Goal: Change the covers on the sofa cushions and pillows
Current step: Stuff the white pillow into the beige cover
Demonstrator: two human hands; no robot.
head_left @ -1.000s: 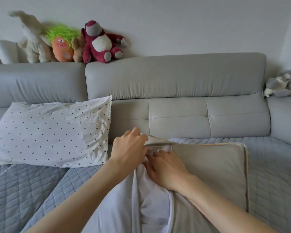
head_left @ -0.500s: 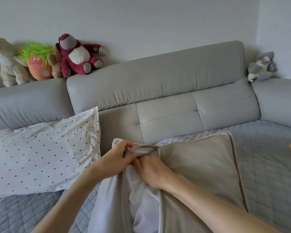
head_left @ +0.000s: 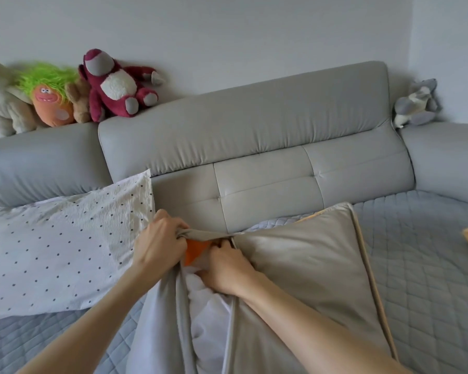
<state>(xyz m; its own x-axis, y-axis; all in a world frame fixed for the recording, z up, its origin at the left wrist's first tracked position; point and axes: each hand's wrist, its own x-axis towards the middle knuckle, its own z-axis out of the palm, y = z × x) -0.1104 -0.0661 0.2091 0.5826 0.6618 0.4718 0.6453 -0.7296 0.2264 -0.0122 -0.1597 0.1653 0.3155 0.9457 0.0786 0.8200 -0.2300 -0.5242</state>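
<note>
On a grey sofa [head_left: 254,125], a person's left hand [head_left: 157,244] grips the bunched top edge of a beige cushion cover [head_left: 303,265] while the right hand [head_left: 227,268], fingers curled, pinches the cover's opening over the white inner cushion [head_left: 211,314]. A polka-dot pillow [head_left: 60,249] leans just beside them.
</note>
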